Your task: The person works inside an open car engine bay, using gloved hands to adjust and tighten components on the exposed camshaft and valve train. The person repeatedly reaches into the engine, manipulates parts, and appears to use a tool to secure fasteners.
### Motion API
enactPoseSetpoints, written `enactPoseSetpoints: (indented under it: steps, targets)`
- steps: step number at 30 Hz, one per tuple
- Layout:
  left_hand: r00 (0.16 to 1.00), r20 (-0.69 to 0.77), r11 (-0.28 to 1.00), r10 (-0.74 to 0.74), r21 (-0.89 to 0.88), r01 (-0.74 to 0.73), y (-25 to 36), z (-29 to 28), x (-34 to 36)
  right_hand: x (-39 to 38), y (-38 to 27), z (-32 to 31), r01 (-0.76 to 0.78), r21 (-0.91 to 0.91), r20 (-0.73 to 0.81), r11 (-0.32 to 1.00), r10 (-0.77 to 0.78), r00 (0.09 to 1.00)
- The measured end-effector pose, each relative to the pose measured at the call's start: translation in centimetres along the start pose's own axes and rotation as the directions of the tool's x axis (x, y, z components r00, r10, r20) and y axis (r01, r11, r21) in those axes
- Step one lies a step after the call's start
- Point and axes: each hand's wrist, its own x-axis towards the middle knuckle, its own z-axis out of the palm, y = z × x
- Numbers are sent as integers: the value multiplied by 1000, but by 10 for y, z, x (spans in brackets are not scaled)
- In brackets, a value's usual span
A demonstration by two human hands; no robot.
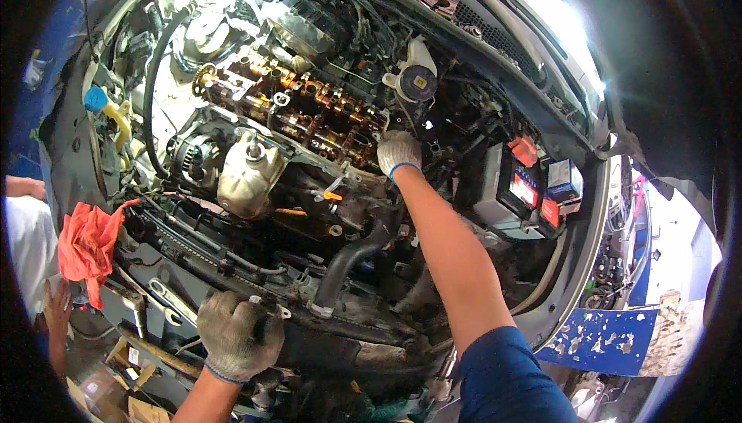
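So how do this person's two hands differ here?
The left hand is low in the picture, short of the thick black hose, while the right hand reaches past it to the end of the exposed engine top. The left hand appears larger, the right hand smaller. The left hand's glove looks darker and grimier, the right hand's paler. Both wear fabric gloves with blue cuff edges.
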Motion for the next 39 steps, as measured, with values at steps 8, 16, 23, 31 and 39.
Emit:
enactPoseSetpoints:
  steps: [8, 16, 23, 31, 39]
  targets:
    - [998, -44, 999, -33, -6, 33, -1, -5, 5, 12, -2, 10, -2, -218, 123, 976, 30, 992]
    - [998, 15, 995, -65, -78, 66, -2, -10, 8, -40, 4, 0, -100, -146, 118, 984, 118, 986]
    - [883, 466, 934, -56, -287, 211, -5, -51, 27, -171, -24, -52, -275, 210, 97, 938, 260, 961]
    - [715, 694, 853, 85, -421, 307, -23, -5, 206, -305, -26, -126, -118, 347, -58, 930, 146, 988]
    - [387, 773, 583, 503, 27, -812, -30, 221, 369, -365, -23, -137, -122, 511, -141, 851, 223, 965]
